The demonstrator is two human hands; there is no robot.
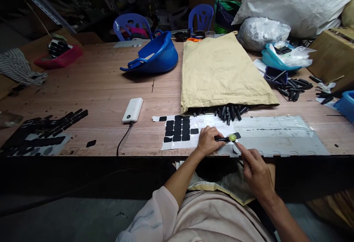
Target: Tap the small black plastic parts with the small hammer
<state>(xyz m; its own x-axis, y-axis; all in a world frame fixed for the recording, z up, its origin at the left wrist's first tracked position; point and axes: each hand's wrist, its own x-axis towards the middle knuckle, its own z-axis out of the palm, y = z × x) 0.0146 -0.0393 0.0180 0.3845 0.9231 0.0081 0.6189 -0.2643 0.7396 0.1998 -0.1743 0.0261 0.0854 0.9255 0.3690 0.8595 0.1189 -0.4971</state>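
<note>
The mark on the white power bank (132,110) is too small to read. Near the table's (105,87) front edge, the left hand (208,140) pinches a black rod-shaped part (221,139), long axis left to right, free end rightward; the right hand (256,168) grips a yellow-headed mallet (232,137) at that end.

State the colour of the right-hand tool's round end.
The round end is yellowish green, clearest in the head view.

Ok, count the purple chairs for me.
2: the left chair beyond the blue basin, the right chair beside the green bag. Others may be hidden in the dark.
</note>
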